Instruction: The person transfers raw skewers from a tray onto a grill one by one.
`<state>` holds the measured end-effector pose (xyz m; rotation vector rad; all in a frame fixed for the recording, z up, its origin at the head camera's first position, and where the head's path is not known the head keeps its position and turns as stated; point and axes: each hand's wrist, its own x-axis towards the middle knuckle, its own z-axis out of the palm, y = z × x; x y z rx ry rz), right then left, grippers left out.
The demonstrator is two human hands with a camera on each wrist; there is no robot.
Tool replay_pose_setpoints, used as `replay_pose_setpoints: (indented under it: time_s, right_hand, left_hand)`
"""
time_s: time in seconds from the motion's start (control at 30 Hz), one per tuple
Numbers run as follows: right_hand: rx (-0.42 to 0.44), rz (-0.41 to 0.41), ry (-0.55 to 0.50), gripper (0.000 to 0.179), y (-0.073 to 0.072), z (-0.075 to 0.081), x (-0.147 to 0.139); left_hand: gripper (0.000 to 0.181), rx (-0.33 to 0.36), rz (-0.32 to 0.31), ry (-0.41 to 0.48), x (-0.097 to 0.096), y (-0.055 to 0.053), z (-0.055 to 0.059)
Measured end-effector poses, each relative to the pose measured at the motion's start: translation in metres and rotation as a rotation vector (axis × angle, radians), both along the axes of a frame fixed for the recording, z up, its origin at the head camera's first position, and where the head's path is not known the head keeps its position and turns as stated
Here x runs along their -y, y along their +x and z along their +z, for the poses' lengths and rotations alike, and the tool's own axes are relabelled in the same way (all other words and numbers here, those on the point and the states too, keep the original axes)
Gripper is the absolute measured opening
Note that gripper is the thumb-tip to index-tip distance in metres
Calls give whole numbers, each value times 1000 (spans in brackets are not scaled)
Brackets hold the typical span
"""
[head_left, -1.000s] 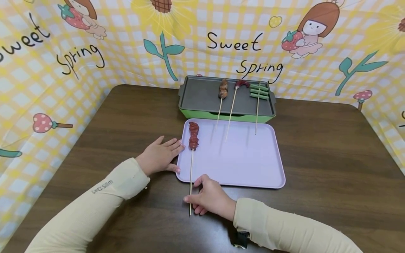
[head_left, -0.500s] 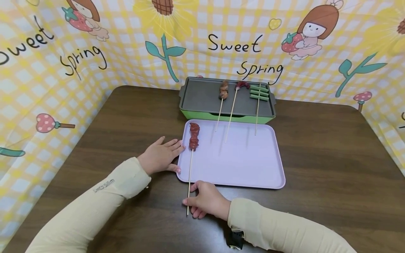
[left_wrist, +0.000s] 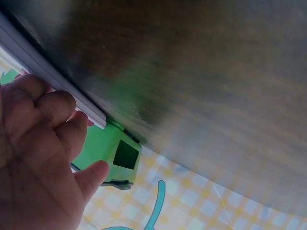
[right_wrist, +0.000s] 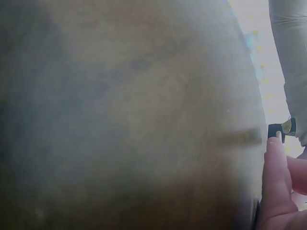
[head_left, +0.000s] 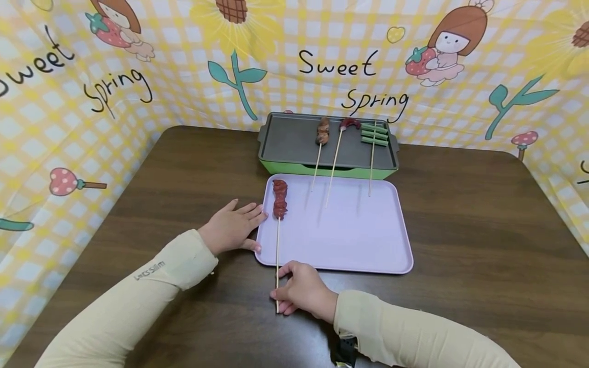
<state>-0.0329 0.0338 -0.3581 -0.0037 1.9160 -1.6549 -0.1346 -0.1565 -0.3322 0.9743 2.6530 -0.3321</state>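
Note:
A skewer of dark red meat pieces lies along the left side of the lilac tray. Its bare stick runs toward me past the tray's front edge. My right hand pinches the stick near its lower end, just in front of the tray. My left hand touches the tray's left edge with its fingers extended; the left wrist view shows this hand beside the tray rim. In the right wrist view, only some fingers show at the right edge.
Behind the tray stands a green grill with a dark grey top. Across it lie a browned meat skewer, a dark red curled piece on a stick and a green vegetable skewer, their sticks reaching over the tray. A patterned cloth hangs behind.
My right hand moved slightly toward me and left, then a little back right, swinging the stick's lower end along. The left hand and the tray have stayed in place.

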Motion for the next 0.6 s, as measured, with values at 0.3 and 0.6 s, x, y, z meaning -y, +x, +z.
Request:
replay_pose_setpoints:
  time_s: [0.3, 0.6]
  right_hand:
    - [-66, 32, 46, 21, 0, 4, -7]
    - [-114, 60, 66, 20, 1, 5, -10]
  left_hand:
    - [79, -11, -12, 9, 2, 0, -1]
    - [79, -9, -19, 4, 2, 1, 1]
